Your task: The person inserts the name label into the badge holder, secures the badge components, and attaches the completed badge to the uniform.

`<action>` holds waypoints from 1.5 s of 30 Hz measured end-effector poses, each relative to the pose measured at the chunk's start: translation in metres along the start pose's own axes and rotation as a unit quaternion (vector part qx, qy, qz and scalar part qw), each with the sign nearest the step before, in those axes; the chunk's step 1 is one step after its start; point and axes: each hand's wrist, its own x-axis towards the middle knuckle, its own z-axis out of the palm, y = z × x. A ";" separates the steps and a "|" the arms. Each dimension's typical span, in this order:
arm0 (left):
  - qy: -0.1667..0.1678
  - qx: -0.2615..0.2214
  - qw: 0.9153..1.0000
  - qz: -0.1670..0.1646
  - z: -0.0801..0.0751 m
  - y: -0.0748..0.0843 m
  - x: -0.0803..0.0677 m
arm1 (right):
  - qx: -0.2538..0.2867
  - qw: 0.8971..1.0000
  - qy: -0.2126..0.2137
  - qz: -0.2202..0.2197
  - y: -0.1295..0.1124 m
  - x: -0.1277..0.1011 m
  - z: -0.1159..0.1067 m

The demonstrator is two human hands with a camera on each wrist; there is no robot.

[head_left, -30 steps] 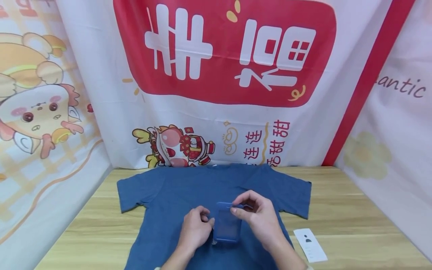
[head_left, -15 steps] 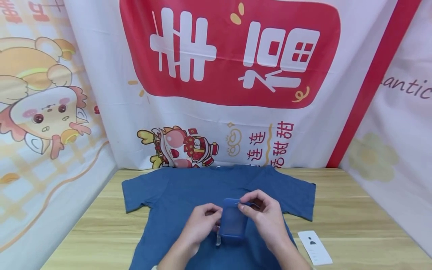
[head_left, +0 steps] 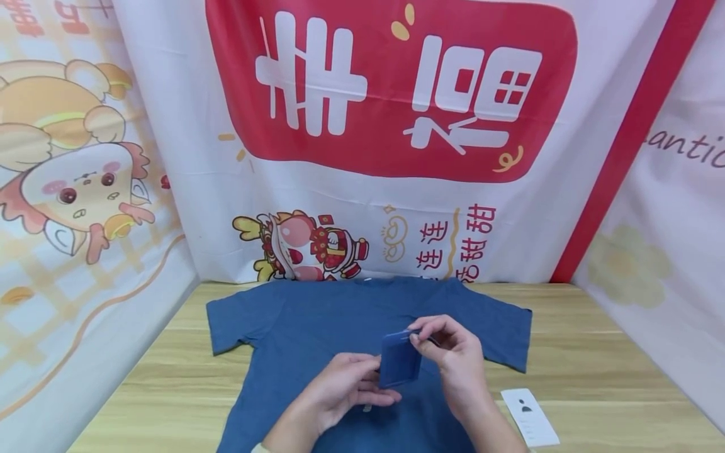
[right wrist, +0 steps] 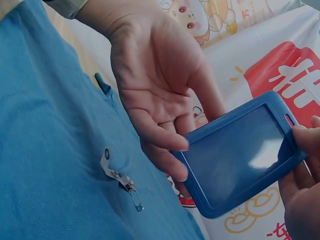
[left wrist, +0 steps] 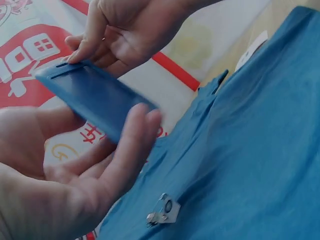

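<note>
Find, tilted in mid-air above a dark-blue short-sleeved fabric T-shirt (head_left: 317, 318) spread on a pale wood-grain table (head_left: 572, 343), a blue rectangular plastic card holder (right wrist: 237, 157) with a clear window, a raised frame and a narrow slot at one short end. At the slotted end, pinched between thumb and fingers of the right hand (head_left: 457, 358). At the opposite end, held within the loosely curved fingers of the left hand (head_left: 347, 391); cannot tell how firmly, with parts of that contact hidden or blurred.

Probably weighs very little. Seems stiff around the frame, likely more bendable across the window. Looks smooth and glossy, judging by the bright reflection, so probably slips from a loose touch and smudges under a thumb. Unlikely to break in a drop onto cloth, yet liable to scratch at the window. Best taken by the rim: across the slotted end or along both long edges, with a light pinch.

On the shirt, below and apart from the holder, see a small silvery metal clip with a safety pin (right wrist: 117, 175); best lifted by the flat strap, away from the pin. On the table at the right, see a white rectangular card with a dark person icon (head_left: 529, 416); probably thin, best raised by a corner.
</note>
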 end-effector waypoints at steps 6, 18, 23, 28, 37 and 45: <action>0.077 -0.031 0.995 0.049 -0.001 0.001 0.001 | -0.016 0.999 -0.004 0.031 0.001 0.001 0.002; 0.219 -0.003 0.974 0.053 0.004 0.009 0.003 | -0.067 0.990 -0.002 0.123 0.009 0.008 -0.001; 0.226 -0.007 0.972 0.063 0.006 0.012 -0.001 | -0.095 0.985 0.001 0.144 0.012 0.007 -0.003; 0.181 -0.008 0.981 0.069 0.008 0.020 -0.010 | -0.118 0.981 -0.006 0.151 0.015 0.007 0.000; 0.191 -0.033 0.978 0.077 0.006 0.026 -0.017 | -0.102 0.983 -0.002 0.150 0.015 0.007 0.006; 0.213 -0.043 0.972 0.087 0.007 0.027 -0.016 | -0.099 0.982 0.013 0.162 0.013 0.009 0.004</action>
